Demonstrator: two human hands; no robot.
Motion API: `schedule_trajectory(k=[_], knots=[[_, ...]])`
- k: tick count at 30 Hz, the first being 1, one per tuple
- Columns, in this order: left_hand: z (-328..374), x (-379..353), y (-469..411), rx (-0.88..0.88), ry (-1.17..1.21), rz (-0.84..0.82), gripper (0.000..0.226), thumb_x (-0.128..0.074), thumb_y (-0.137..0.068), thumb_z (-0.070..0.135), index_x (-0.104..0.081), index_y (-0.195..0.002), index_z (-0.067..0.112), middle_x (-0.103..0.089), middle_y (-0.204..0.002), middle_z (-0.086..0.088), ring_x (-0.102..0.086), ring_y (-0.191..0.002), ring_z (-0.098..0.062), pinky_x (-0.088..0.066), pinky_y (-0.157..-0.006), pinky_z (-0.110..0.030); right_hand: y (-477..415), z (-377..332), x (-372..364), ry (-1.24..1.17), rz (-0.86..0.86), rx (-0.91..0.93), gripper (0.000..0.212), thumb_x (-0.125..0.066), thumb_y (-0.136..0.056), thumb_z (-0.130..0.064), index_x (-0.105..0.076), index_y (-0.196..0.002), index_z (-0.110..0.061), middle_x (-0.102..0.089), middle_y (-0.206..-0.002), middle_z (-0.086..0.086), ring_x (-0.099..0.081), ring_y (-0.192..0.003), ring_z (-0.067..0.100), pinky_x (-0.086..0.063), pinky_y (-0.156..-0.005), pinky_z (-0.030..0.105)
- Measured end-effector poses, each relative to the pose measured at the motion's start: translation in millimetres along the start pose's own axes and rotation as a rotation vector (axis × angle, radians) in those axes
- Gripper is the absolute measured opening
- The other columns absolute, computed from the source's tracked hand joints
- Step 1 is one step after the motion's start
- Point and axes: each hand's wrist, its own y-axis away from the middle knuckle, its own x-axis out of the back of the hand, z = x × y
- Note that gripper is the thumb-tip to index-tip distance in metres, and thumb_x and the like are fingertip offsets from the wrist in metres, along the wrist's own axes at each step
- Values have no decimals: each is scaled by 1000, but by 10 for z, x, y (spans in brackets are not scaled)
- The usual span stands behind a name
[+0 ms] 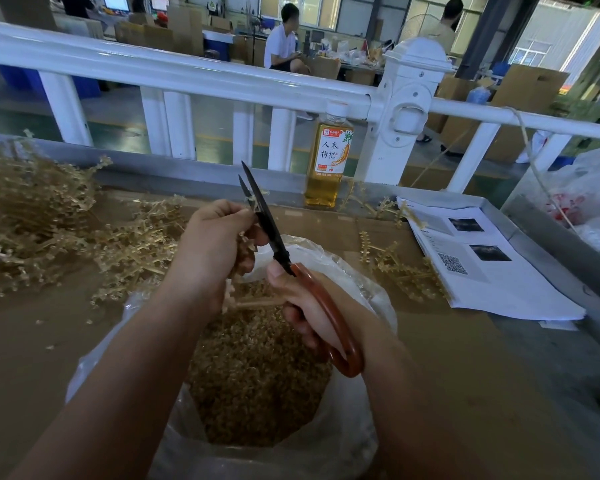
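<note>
Right hand is gripping the orange handles of the scissors, fingers curled through the loop, thumb near the pivot. Black blades are pointing up and away, tips slightly apart. Left hand is pinching a tan plastic sprue and holding its top end between the blades; the rest is hanging below the fingers. Both hands are working close together above the clear plastic bag, which is sitting open on the brown table and holding a heap of cut pieces. A pile of uncut sprues is lying on the left. A drink bottle is standing upright by the white railing. Printed papers are lying to the right, with loose sprues beside them.
</note>
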Motion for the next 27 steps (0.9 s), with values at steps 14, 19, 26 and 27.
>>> schedule_trajectory(k=[14,19,26,27], knots=[[40,-26,44,-9,-24,-55,20,-47,-93,11,-54,-75,8,-57,-46,5,-37,-29,-5,-26,-30,-10,43,-31,24,-57,-1,-39,39,-34,-89,-60,-45,-73,-27,-44,-58,-6,-40,-40,1,-35,-48,21],[38,-49,56,-6,-15,-40,19,-48,-93,12,-54,-75,9,-57,-45,6,-37,-29,-4,-26,-30,-10,44,-68,18,-49,-3,-55,38,-33,-91,-58,-45,-74,-26,-43,-61,-2,-40,-50,11,-36,-52,24],[42,-73,83,-3,26,-66,15,-46,-94,11,-56,-86,4,-57,-46,6,-41,-30,-2,-28,-31,-9,43,-131,26,-95,5,-149,45,-34,-93,-52,-44,-76,-12,-40,-62,2,-36,-51,14,-33,-53,27],[49,-72,81,-7,22,-71,14,-46,-94,10,-56,-87,3,-58,-46,6,-41,-30,-2,-27,-31,-9,44,-132,30,-124,5,-161,45,-36,-93,-51,-44,-75,-11,-39,-61,2,-35,-51,13,-32,-52,26]])
